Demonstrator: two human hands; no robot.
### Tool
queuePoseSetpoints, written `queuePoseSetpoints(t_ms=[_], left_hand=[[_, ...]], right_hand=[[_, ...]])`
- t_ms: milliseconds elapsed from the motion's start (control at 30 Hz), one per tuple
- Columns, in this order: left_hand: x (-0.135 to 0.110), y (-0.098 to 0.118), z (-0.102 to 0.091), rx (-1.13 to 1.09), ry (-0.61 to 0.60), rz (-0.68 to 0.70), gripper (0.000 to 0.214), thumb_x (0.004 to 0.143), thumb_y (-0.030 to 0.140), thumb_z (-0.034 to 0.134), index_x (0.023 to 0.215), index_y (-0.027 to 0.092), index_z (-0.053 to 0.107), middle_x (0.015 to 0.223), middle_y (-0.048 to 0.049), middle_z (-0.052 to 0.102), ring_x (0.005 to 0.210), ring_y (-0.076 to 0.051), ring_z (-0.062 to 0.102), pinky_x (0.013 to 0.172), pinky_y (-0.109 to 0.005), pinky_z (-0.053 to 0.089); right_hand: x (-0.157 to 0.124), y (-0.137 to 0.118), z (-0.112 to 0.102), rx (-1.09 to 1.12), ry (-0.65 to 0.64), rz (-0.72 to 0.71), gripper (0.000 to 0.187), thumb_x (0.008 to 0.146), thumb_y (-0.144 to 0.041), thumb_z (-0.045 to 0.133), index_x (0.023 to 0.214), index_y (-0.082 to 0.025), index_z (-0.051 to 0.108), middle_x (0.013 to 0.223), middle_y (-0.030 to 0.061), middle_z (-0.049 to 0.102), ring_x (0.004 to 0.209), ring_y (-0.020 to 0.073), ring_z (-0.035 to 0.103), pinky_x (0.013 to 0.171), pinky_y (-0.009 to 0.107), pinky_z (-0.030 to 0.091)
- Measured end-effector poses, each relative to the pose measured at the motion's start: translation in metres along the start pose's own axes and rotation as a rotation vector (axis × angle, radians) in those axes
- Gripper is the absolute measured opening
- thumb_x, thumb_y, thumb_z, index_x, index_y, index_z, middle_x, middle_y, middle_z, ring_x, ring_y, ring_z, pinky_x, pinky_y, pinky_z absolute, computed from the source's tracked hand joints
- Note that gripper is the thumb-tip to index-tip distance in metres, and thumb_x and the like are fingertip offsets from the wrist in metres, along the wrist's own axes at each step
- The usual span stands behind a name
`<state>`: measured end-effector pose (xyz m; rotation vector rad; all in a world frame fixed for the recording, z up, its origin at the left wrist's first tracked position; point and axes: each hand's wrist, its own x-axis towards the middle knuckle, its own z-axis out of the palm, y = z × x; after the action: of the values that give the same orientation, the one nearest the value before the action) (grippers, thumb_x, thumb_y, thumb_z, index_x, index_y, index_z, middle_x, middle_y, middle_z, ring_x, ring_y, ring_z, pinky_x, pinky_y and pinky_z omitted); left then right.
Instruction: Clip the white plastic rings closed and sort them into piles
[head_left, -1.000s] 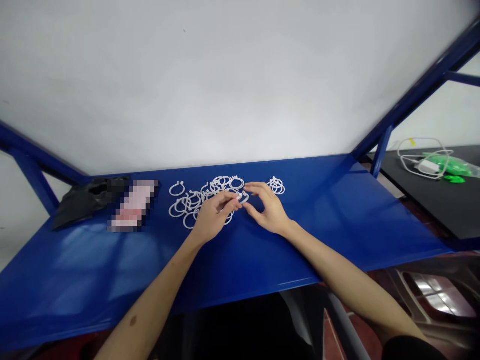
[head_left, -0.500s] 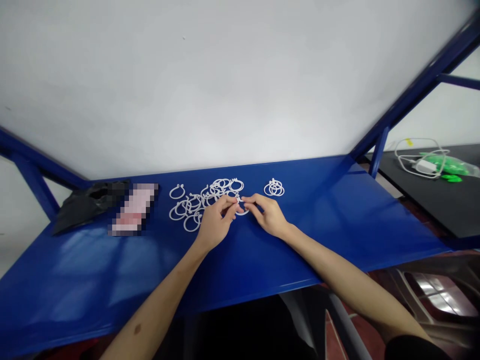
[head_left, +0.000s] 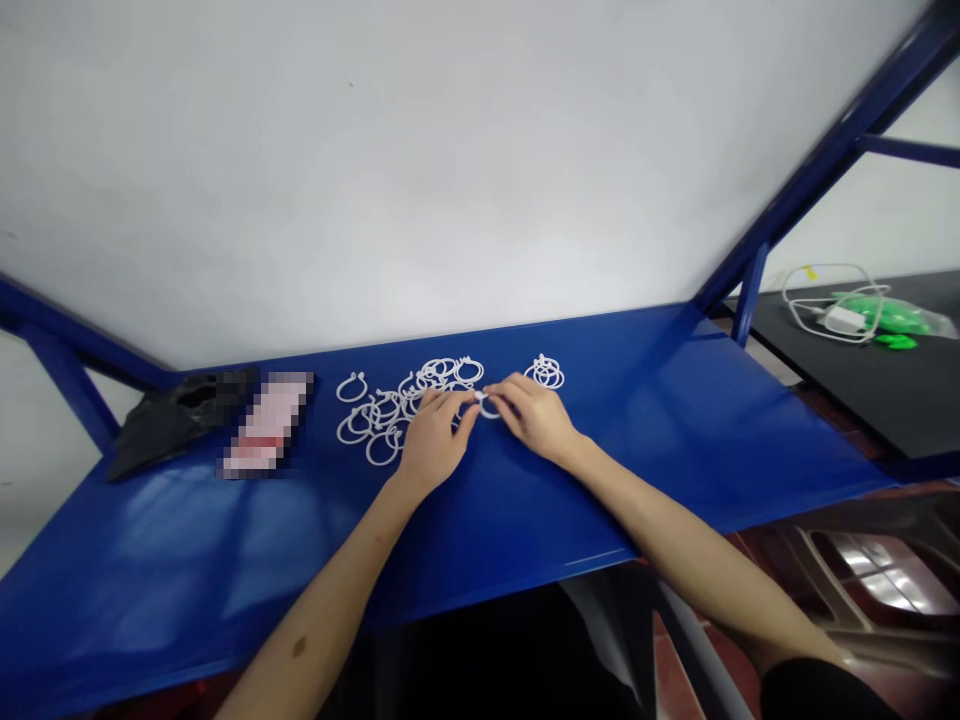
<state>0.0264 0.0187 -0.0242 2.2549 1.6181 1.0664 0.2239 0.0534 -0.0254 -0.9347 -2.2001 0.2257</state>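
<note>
Between my fingertips is a white plastic ring (head_left: pixel 490 411) with small end tabs, partly covered by the fingers. My left hand (head_left: pixel 439 432) is closed, pinching the ring at its tabs from the left. From the right, my right hand (head_left: pixel 541 415) is closed on the same ring, thumb and fingers together. A loose pile of white rings (head_left: pixel 384 446) lies left of and beyond my left hand, some overlapping. A smaller cluster of white rings (head_left: pixel 550 374) sits just past my right hand.
The blue table (head_left: pixel 480 540) meets a pale wall behind. A black bag (head_left: pixel 176 415) and a blurred pink item (head_left: pixel 266 425) lie at the left. Blue frame bars rise on both sides. On a black surface at the right are a white charger with cable (head_left: pixel 844 319) and green packets (head_left: pixel 896 318).
Both hands stay at the same spot with the ring. My right fingers have shifted slightly left and closer over the ring's tabs, covering more of it. The camera view has moved a little.
</note>
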Motion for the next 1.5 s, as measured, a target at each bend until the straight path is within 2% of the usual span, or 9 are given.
queuePoseSetpoints(t_ms=[167,333,500,633,733,867,1000,1133,1500], left_hand=[[0.003,-0.008,0.008,0.357,-0.029,0.03,0.028,0.095,0.027,0.052,0.115,0.018,0.069,0.125,-0.0132,0.066,0.118,-0.037,0.052,0.1,-0.055,0.044],[0.001,-0.011,0.01,0.375,-0.014,0.015,0.015,0.09,0.026,0.058,0.093,0.022,0.072,0.115,-0.011,0.067,0.113,-0.037,0.051,0.094,-0.055,0.044],[0.002,-0.002,0.005,0.307,0.085,0.046,0.016,0.094,0.027,0.057,0.088,0.023,0.071,0.114,-0.0095,0.069,0.112,-0.034,0.052,0.092,-0.052,0.043],[0.004,0.007,0.0,0.063,0.148,0.037,0.016,0.095,0.029,0.056,0.091,0.022,0.069,0.102,-0.0067,0.071,0.102,-0.026,0.058,0.094,-0.046,0.046],[0.005,0.006,-0.001,-0.285,0.058,-0.119,0.018,0.096,0.035,0.054,0.096,0.022,0.067,0.095,-0.0041,0.072,0.09,-0.02,0.065,0.086,-0.037,0.051],[0.003,0.002,-0.001,-0.614,-0.076,-0.353,0.024,0.095,0.041,0.055,0.107,0.022,0.064,0.091,-0.0036,0.075,0.087,-0.019,0.07,0.077,-0.032,0.053],[0.001,0.01,-0.004,-0.52,-0.065,-0.342,0.022,0.094,0.036,0.055,0.11,0.023,0.063,0.088,-0.002,0.077,0.086,-0.018,0.072,0.077,-0.03,0.052],[0.001,0.019,-0.009,-0.389,-0.049,-0.293,0.016,0.096,0.034,0.053,0.102,0.023,0.063,0.082,-0.0007,0.077,0.073,-0.017,0.071,0.065,-0.027,0.049],[-0.01,0.011,0.001,-0.29,-0.042,-0.132,0.014,0.094,0.022,0.054,0.081,0.024,0.059,0.079,0.0014,0.076,0.084,-0.02,0.073,0.082,-0.032,0.05]], right_hand=[[0.004,0.036,-0.021,-0.332,0.068,0.348,0.024,0.1,-0.028,0.049,0.109,-0.021,0.071,0.104,0.0104,0.065,0.087,0.0221,0.063,0.068,0.032,0.053],[0.004,0.054,-0.03,-0.452,0.05,0.453,0.028,0.096,-0.024,0.055,0.119,-0.017,0.068,0.108,0.0162,0.063,0.103,0.0318,0.056,0.078,0.043,0.056],[0.006,0.035,-0.026,-0.334,0.112,0.279,0.029,0.099,-0.027,0.05,0.121,-0.017,0.066,0.109,0.0152,0.063,0.103,0.0305,0.055,0.09,0.048,0.053],[0.003,0.012,-0.013,-0.002,0.004,0.091,0.029,0.098,-0.026,0.054,0.126,-0.023,0.061,0.116,0.0104,0.065,0.109,0.0259,0.06,0.094,0.045,0.053],[0.002,0.0,-0.002,0.229,-0.046,0.07,0.026,0.097,-0.026,0.057,0.122,-0.021,0.059,0.113,0.0091,0.068,0.099,0.0213,0.066,0.087,0.039,0.056],[0.003,-0.006,0.004,0.398,0.008,0.181,0.022,0.099,-0.023,0.053,0.12,-0.021,0.057,0.093,0.003,0.073,0.081,0.0155,0.07,0.076,0.031,0.056],[0.003,-0.008,0.003,0.428,0.054,0.182,0.014,0.098,-0.024,0.057,0.111,-0.021,0.06,0.088,0.0016,0.074,0.077,0.0149,0.07,0.073,0.029,0.055],[0.001,-0.009,0.002,0.416,0.044,0.112,0.011,0.099,-0.024,0.055,0.099,-0.02,0.066,0.089,0.0031,0.073,0.078,0.0146,0.069,0.072,0.028,0.054],[-0.012,-0.006,0.007,0.356,-0.01,-0.053,0.017,0.102,-0.024,0.048,0.095,-0.021,0.063,0.091,0.0062,0.07,0.084,0.017,0.067,0.075,0.031,0.054]])
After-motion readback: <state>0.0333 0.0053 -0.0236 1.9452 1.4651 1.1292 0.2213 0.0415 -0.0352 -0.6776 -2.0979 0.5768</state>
